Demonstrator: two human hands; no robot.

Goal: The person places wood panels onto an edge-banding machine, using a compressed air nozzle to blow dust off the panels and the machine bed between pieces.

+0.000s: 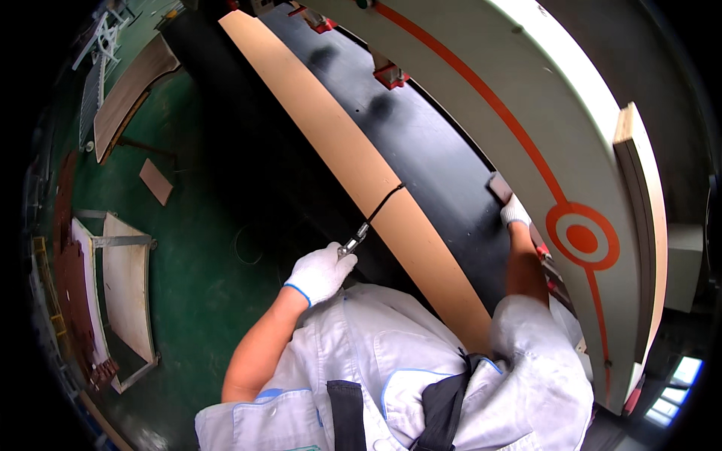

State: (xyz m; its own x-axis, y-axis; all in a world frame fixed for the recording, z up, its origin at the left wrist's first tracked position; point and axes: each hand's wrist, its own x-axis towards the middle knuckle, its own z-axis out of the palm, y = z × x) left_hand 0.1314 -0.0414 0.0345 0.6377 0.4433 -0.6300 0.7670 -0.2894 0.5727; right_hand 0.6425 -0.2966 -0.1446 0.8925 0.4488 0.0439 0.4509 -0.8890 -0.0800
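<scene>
My left hand (319, 273), in a white knit glove with a blue cuff, is closed around a silver air blow gun (352, 246). Its thin, bent black nozzle (386, 201) reaches over a long tan wooden edge board (331, 135), the tip above the board's far side. Stretched out across the black machine bed (444, 177), my right hand (514, 212) wears a white glove too. Its fingers are against a small brown block (499, 187) at the foot of the machine's beam; the fingertips are partly hidden.
A large grey machine beam (481, 98) with an orange stripe and rings overhangs the bed's right side. Red-footed pressers (390, 76) hang beneath it. On the green floor (203, 301) at left lie a pinkish board (156, 182), a curved panel (135, 94) and a white-panelled frame (126, 286).
</scene>
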